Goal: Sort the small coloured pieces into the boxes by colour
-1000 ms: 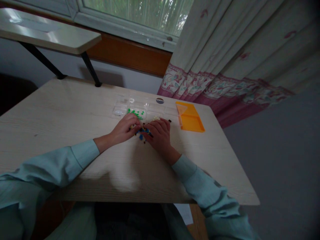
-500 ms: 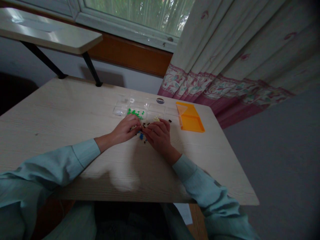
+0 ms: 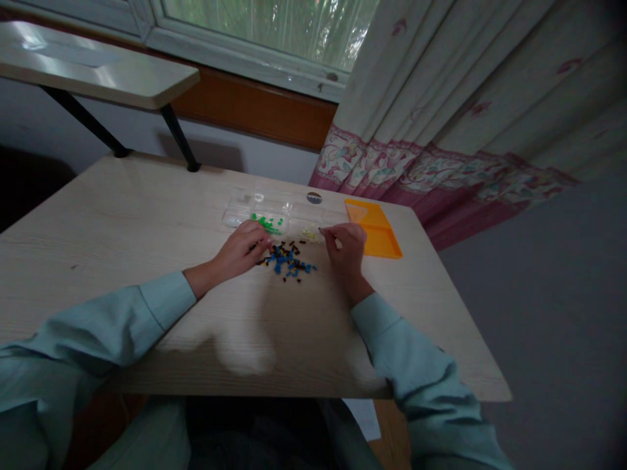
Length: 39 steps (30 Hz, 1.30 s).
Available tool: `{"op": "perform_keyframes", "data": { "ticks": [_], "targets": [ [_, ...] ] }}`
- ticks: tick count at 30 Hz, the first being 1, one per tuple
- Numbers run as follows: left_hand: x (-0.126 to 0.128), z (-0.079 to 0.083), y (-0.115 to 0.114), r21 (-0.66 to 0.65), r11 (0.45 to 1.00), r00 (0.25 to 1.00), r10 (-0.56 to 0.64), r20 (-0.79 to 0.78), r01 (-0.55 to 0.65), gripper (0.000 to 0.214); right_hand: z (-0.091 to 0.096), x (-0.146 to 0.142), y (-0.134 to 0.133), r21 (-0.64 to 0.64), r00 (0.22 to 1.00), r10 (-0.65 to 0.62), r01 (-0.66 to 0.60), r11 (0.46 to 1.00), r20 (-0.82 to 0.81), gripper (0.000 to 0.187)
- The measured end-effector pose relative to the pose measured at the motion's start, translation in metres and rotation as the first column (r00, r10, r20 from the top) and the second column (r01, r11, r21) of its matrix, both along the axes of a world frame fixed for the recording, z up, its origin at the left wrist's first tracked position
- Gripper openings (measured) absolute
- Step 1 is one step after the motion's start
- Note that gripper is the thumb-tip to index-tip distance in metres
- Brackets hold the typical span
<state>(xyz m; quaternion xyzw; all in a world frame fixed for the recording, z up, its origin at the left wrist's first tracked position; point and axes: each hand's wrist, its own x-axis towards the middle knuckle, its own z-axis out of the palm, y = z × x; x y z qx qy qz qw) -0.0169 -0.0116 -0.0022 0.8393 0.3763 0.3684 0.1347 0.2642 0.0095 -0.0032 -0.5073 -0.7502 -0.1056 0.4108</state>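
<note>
A loose pile of small blue, dark brown and yellow pieces, like tiny building bricks (image 3: 289,262), lies on the table. My left hand (image 3: 241,249) rests at the pile's left edge with its fingers curled together; whatever they hold is hidden. To the right of the pile, my right hand (image 3: 347,247) pinches a tiny dark piece (image 3: 321,230) between thumb and forefinger. It is over the near right part of a clear plastic compartment tray (image 3: 306,210). Green pieces (image 3: 267,223) lie in one compartment, and pale cream pieces (image 3: 308,235) are in the one beside it.
An orange plastic tray (image 3: 385,238) lies right of the clear tray, partly behind my right hand. A round dark sticker or disc (image 3: 314,198) is at the table's back edge. A raised shelf (image 3: 98,68) on black legs stands at the back left; a curtain (image 3: 441,130) hangs behind.
My right hand has moved right, away from the pile and my left hand, uncovering many blue and brown pieces. My left hand has shifted slightly left.
</note>
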Motion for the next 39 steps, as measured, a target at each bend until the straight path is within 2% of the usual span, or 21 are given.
{"op": "perform_keyframes", "data": {
  "ticks": [4,9,17,26,33,39],
  "targets": [
    [0.000,-0.002,0.001,-0.001,1.000,0.999,-0.006,-0.033,0.006,0.034,-0.008,0.023,0.019,-0.047,0.989,-0.141,0.139,0.989,-0.038,0.029],
    [0.000,-0.002,0.001,-0.006,1.000,0.998,-0.018,-0.067,0.017,0.035,-0.016,0.026,0.022,-0.055,0.982,-0.187,0.187,0.981,-0.001,0.026],
    [0.000,-0.001,0.001,-0.007,1.000,0.997,-0.026,-0.068,0.025,0.036,-0.016,0.024,0.019,-0.025,0.979,-0.205,0.205,0.978,0.005,0.027],
    [0.000,-0.002,0.002,-0.015,1.000,0.997,-0.020,-0.080,0.019,0.036,-0.012,0.020,0.016,-0.075,0.983,-0.181,0.181,0.981,0.003,0.032],
    [0.001,0.001,0.000,-0.025,0.999,0.996,-0.042,-0.075,0.040,0.026,-0.012,0.017,0.015,-0.053,0.988,-0.155,0.155,0.986,0.009,0.030],
    [0.001,0.002,-0.001,-0.026,0.997,0.990,-0.077,-0.120,0.075,0.023,-0.011,0.016,0.014,-0.086,0.991,-0.132,0.133,0.987,0.016,0.030]
  ]
}}
